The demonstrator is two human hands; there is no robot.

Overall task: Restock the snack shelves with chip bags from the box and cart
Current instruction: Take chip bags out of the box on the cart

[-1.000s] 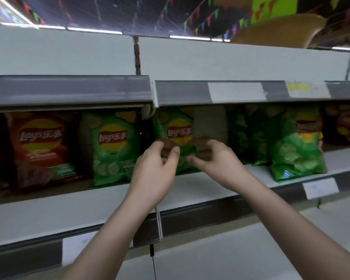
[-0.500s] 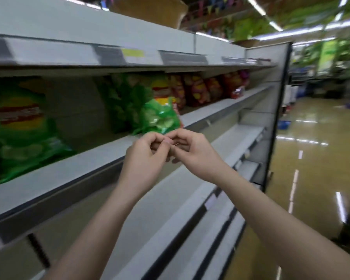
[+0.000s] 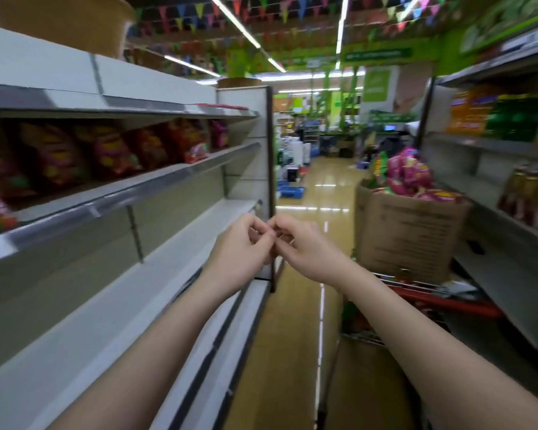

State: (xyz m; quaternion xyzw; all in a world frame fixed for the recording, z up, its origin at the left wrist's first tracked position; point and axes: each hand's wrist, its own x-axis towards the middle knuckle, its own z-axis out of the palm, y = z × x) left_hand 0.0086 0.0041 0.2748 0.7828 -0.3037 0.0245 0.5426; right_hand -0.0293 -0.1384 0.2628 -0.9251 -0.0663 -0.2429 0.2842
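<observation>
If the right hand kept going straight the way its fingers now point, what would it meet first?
The right hand points left, its fingertips already meeting the left hand, so that comes first; beyond lies the bare white shelf, though depth is unclear.

The single head-worn view looks forward and slightly down along the aisle, snack shelves (image 3: 112, 193) close on its left, cart (image 3: 448, 301) near right.

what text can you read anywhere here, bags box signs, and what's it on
None can be read for certain.
cardboard box: rows of dark print, too blurred.
chip bags in the box: no legible brand.
chip bags on the shelf: smeared by motion.
green hanging sign: a pale line of text, too small.
orange and green packs: unreadable.
</observation>
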